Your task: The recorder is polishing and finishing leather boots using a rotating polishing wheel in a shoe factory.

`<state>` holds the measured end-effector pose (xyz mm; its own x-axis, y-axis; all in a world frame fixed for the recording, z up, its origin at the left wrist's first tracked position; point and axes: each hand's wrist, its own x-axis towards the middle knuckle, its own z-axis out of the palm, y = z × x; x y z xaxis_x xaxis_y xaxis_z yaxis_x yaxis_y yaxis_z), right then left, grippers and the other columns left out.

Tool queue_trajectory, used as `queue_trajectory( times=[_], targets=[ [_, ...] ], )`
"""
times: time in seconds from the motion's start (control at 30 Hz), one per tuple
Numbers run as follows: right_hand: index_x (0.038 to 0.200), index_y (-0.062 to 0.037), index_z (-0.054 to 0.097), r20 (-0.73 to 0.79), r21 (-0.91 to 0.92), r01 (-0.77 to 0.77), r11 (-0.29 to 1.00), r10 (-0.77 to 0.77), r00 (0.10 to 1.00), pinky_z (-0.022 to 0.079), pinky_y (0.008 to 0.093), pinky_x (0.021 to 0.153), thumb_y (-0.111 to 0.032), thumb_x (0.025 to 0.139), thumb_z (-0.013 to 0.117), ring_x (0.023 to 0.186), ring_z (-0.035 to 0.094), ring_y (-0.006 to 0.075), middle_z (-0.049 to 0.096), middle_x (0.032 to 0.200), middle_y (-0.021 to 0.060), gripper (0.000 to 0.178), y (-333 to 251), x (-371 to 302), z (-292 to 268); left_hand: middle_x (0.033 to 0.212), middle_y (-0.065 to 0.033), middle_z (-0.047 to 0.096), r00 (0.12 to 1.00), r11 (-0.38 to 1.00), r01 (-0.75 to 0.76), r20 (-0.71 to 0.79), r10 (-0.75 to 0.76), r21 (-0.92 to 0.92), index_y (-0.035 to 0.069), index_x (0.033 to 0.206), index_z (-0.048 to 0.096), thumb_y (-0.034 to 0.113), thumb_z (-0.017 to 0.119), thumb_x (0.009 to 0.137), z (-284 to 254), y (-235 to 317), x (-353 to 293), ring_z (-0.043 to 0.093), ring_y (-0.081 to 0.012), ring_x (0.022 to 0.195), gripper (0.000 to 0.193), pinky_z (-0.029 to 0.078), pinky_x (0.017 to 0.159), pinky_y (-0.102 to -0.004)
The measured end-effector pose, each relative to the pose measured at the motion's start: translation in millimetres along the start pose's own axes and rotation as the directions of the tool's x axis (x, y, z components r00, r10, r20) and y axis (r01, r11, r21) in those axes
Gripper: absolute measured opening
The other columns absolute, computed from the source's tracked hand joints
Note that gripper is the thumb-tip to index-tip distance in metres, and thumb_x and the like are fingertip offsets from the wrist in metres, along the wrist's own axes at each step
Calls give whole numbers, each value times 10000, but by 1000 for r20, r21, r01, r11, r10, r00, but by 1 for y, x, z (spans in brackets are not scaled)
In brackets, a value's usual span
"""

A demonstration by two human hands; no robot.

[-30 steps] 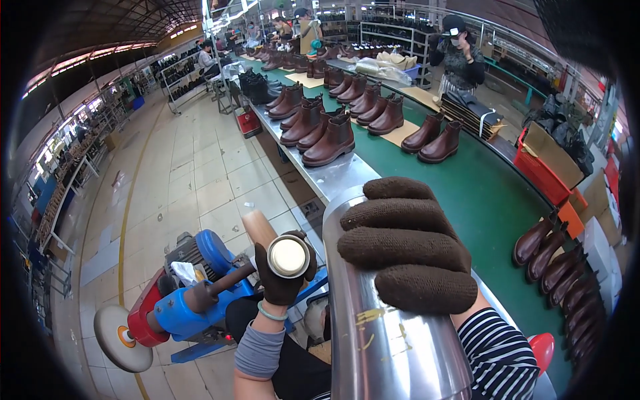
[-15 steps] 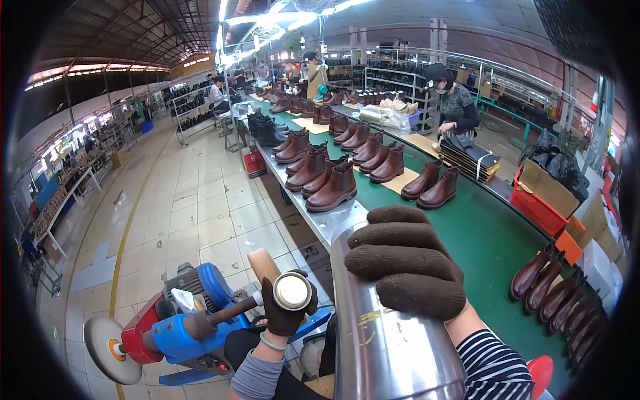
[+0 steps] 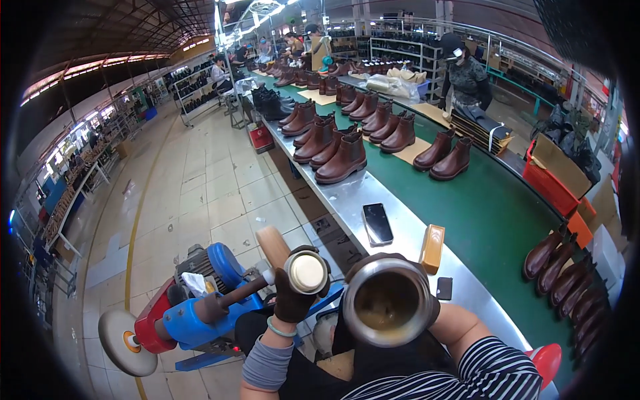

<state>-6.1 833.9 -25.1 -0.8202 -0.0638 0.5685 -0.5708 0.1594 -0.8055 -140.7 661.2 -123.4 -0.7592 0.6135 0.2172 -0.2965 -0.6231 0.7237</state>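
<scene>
1 cap [image 3: 309,271] L hand [image 3: 291,303], flask [image 3: 388,339] R hand [image 3: 435,309] nr bench [image 3: 408,232] edge, fingers gripping both.

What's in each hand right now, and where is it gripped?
Left hand: a lid with a cream face, held around its side. Right hand: an open metal flask, held around its outer wall.

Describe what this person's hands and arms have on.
The left hand and right hand wear dark brown gloves. The left arm also has a pale green bracelet and gathered grey band; the right arm, a dark, white-striped sleeve.
</scene>
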Motion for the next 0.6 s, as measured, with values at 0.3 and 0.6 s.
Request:
queue_trajectory(
  times=[0.3,0.6],
  targets=[
    [1145,-50,553,-285,-433,-406,805,305,909,518,370,802,-316,567,849,946,650,280,647,1035,146,702,135,-89,22,1049,-127,551,960,425,-259,279,17,867,81,1190,509,454,686,755,13,1,-4,617,-274,919,600,504,776,-378],
    [1069,-51,575,-250,-590,-351,727,248,936,523,392,744,-344,572,837,873,648,307,645,952,139,634,170,-125,35,998,-263,570,963,-121,19,-51,-264,992,20,1154,566,607,554,812,38,-36,-15,635,-365,879,680,516,763,-407]
  ],
)
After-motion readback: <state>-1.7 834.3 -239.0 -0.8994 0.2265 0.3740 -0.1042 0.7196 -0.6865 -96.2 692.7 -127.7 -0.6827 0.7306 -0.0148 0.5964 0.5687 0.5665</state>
